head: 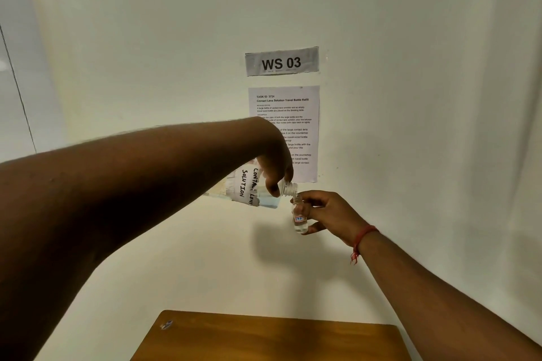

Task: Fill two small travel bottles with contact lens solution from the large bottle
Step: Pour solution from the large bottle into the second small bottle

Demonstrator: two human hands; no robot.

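large bottle (252, 192) tipped, left hand (275, 167) grip wrapped round | small travel bottle (299, 218) pinched in right hand (328, 214) grip

A wall sign (281, 61) above the grip reads "WS 03"; the sheet (296, 108) beneath reads "TASK ID: 3724, Contact Lens Solution Travel Bottle Refill". The large bottle (249, 189) is handwritten "CONTACT LENS SOLUTION".

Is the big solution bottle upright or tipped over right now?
Tipped. The left hand holds the big bottle nearly on its side, uncapped mouth down at the small bottle held in the right hand.
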